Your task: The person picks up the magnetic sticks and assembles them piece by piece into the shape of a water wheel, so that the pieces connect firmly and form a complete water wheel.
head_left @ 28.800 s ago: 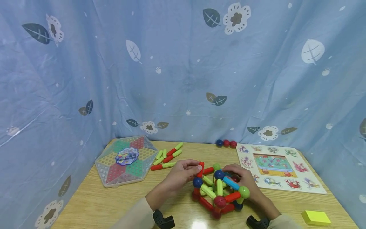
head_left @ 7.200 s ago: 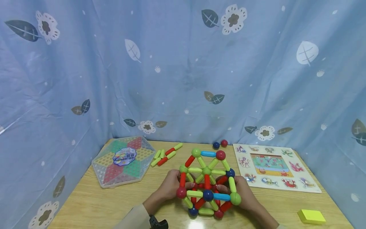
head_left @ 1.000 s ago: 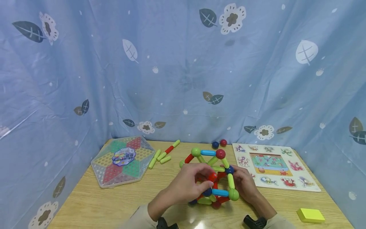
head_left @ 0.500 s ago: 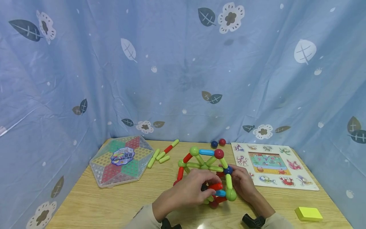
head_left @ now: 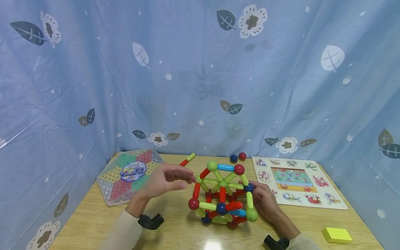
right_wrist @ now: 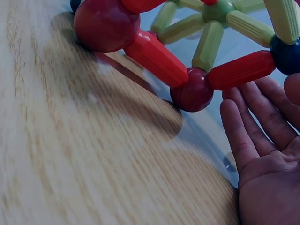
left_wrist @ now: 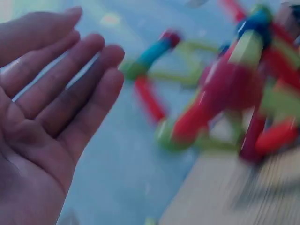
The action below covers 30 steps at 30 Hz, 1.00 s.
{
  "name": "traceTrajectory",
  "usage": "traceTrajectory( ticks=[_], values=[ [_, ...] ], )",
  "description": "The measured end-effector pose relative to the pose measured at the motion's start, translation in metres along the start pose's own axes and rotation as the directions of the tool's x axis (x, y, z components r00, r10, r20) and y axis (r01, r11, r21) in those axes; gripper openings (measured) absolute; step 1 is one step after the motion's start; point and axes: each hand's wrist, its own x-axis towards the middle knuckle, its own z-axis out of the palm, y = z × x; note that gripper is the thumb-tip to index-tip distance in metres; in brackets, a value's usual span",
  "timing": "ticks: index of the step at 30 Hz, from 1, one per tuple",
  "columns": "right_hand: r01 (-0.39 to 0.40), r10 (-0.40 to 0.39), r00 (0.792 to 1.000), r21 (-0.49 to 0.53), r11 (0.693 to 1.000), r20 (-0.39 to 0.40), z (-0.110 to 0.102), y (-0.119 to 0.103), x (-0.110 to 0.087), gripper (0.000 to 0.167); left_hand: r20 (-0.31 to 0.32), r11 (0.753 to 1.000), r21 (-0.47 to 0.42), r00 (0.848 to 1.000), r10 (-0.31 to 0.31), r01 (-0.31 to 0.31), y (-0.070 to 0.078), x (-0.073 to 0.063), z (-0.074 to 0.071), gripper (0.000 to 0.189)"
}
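Observation:
A cage-like model [head_left: 222, 184] of magnetic rods and coloured balls stands on the table in the head view. From its front blue ball [head_left: 222, 208], a red rod [head_left: 233, 206] sticks out to the right with its far end free. My left hand [head_left: 164, 178] is held up left of the model, touching nothing; the left wrist view shows its fingers [left_wrist: 70, 89] straight and the palm bare. My right hand [head_left: 265, 201] holds the model at the blue ball [head_left: 248, 187] on its right side. In the right wrist view its fingers [right_wrist: 239, 131] reach behind a red rod [right_wrist: 241, 70].
A hexagonal board-game box [head_left: 118, 184] lies at the left, partly behind my left hand. Loose rods [head_left: 187, 159] show beyond that hand. A blue ball [head_left: 233, 158] and a red ball [head_left: 242, 156] sit at the back. A sea-animal puzzle board [head_left: 300, 201] and a yellow block [head_left: 336, 235] are at the right.
My left hand has let go of the red rod, now attached at the front blue ball, and drawn back left. My right hand keeps its hold. Since the oldest frame the model has grown.

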Motion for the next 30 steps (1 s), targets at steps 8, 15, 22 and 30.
traceTrajectory(
  ticks=[8,15,22,30],
  values=[
    [-0.027,0.027,1.0,0.003,1.0,-0.012,0.0,0.001,-0.001,0.058,-0.234,0.963,0.089,0.945,-0.23,0.256,-0.051,-0.025,-0.038,0.038],
    [-0.025,0.025,1.0,-0.006,1.0,-0.011,-0.001,0.001,-0.001,0.055,-0.433,0.628,0.648,0.887,-0.16,0.43,-0.077,-0.006,-0.014,0.036],
    [0.002,-0.002,1.0,0.025,1.0,0.008,0.003,0.0,0.002,0.059,-0.435,0.314,0.84,0.895,-0.101,0.443,-0.084,0.0,0.005,0.022],
    [-0.01,0.01,1.0,0.02,1.0,0.009,0.002,0.001,0.0,0.056,-0.482,0.574,0.647,0.853,-0.201,0.501,-0.051,0.0,0.017,0.027]
  ],
)
